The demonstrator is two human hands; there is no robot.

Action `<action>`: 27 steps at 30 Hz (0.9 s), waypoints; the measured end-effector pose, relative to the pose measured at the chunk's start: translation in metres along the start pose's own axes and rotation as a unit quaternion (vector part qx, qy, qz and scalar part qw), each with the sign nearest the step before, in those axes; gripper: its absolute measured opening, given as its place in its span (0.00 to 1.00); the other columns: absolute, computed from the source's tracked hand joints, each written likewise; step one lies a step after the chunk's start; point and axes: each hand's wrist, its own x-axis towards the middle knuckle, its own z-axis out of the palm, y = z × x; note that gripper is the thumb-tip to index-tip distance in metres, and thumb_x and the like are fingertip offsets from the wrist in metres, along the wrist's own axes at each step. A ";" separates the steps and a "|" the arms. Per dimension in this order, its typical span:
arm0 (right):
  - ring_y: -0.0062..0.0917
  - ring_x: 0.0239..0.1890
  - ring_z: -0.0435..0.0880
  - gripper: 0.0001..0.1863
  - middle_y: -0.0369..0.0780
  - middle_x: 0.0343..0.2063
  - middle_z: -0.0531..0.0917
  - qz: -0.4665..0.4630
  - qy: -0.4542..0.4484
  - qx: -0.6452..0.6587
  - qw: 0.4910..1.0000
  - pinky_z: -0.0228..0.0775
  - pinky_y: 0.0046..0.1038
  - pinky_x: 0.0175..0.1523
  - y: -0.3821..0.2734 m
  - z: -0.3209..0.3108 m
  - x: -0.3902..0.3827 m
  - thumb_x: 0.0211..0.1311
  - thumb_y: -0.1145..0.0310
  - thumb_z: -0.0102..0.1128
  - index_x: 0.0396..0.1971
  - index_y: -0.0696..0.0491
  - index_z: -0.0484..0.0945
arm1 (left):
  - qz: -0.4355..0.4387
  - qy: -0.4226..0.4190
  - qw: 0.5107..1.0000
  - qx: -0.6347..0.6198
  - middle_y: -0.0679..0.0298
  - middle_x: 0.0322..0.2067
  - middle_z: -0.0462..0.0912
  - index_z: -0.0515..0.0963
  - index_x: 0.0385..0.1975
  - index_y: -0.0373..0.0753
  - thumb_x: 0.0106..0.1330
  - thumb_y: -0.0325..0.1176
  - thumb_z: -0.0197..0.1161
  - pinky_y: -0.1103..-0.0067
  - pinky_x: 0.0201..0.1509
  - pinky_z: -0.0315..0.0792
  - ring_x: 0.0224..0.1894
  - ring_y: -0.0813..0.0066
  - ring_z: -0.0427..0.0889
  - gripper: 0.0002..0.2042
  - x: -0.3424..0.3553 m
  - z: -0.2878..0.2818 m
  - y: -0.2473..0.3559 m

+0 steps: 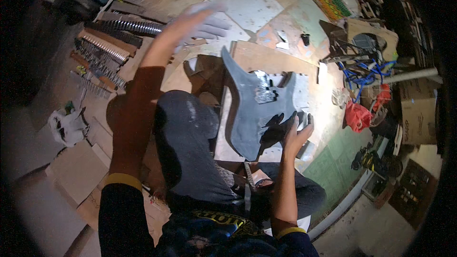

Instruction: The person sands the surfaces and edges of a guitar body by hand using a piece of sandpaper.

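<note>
A grey, matte electric guitar body lies in front of me, with a curved horn at its far left and a shiny silvery patch around its cutout. Beneath it is a light board. My left hand is raised beyond the body's far left side, blurred, its fingers stretched, whitish with dust and holding nothing I can see. By the right edge of the body is my right hand, thumb and fingers apart, casting a dark shadow over the grey surface. Whether it touches the edge I cannot tell.
Springs and metal strips lie at the far left, with a white plastic bag nearer. On the right are blue cables, a red bag and a cardboard box. A small black cup stands beyond the board.
</note>
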 end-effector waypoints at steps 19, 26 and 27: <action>0.53 0.76 0.49 0.36 0.55 0.74 0.54 -0.160 -0.163 -0.214 0.950 0.37 0.55 0.72 -0.060 0.066 -0.037 0.65 0.46 0.58 0.64 0.55 0.69 | -0.155 0.039 0.890 0.428 0.44 0.43 0.83 0.80 0.47 0.34 0.66 0.45 0.64 0.58 0.54 0.75 0.50 0.44 0.81 0.20 -0.010 -0.025 -0.425; 0.58 0.75 0.48 0.39 0.61 0.73 0.54 -0.143 -0.201 -0.216 0.945 0.38 0.56 0.71 -0.062 0.068 -0.038 0.64 0.38 0.52 0.64 0.55 0.69 | -0.124 -0.107 0.811 0.561 0.44 0.53 0.78 0.79 0.45 0.37 0.61 0.38 0.62 0.58 0.63 0.70 0.56 0.42 0.75 0.16 0.024 -0.028 -0.503; 0.58 0.75 0.48 0.39 0.61 0.73 0.54 -0.124 -0.192 -0.237 0.944 0.38 0.56 0.71 -0.058 0.067 -0.037 0.64 0.38 0.52 0.64 0.55 0.69 | -0.100 -0.096 0.827 0.544 0.45 0.54 0.76 0.78 0.48 0.38 0.63 0.38 0.59 0.59 0.65 0.69 0.58 0.43 0.74 0.17 0.047 -0.012 -0.514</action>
